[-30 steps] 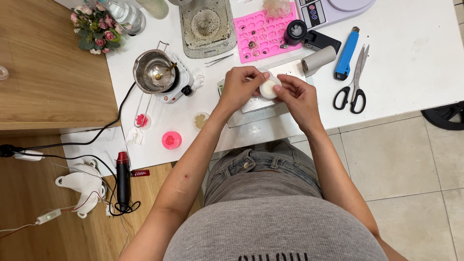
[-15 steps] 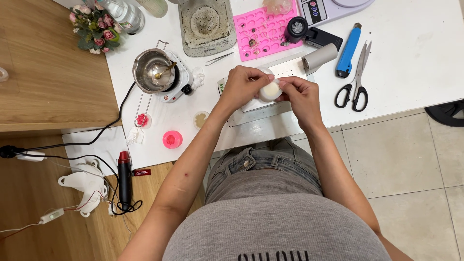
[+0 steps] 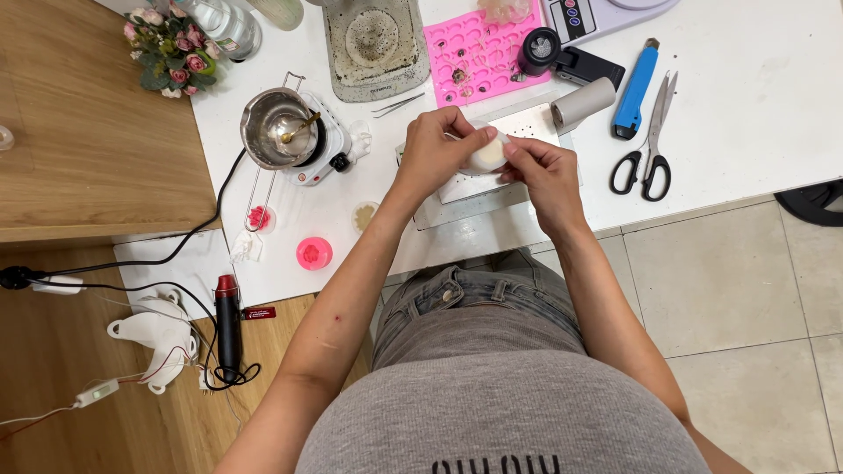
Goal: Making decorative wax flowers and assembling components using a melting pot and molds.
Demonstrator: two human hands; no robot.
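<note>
Both my hands meet over a white table (image 3: 755, 114) and hold a small rounded white lump (image 3: 487, 156) between them. My left hand (image 3: 432, 151) cups it from the left with curled fingers. My right hand (image 3: 544, 171) pinches its right side with thumb and fingertips. Under the hands lies a pale metal plate (image 3: 492, 189) with small holes. A pink silicone mould (image 3: 479, 53) with many cavities sits just beyond the hands.
A small steel pot with a spoon (image 3: 283, 127) stands on a white heater at left. Black-handled scissors (image 3: 652, 140), a blue cutter (image 3: 634, 92), a grey roll (image 3: 583, 104) and a scale (image 3: 606, 13) lie at right. Cables and a red-tipped tool (image 3: 228, 325) lie lower left.
The hands have stayed together over the plate, with the fingers shifting slightly around the white lump. Nothing else has moved apart from a small shift of the view.
</note>
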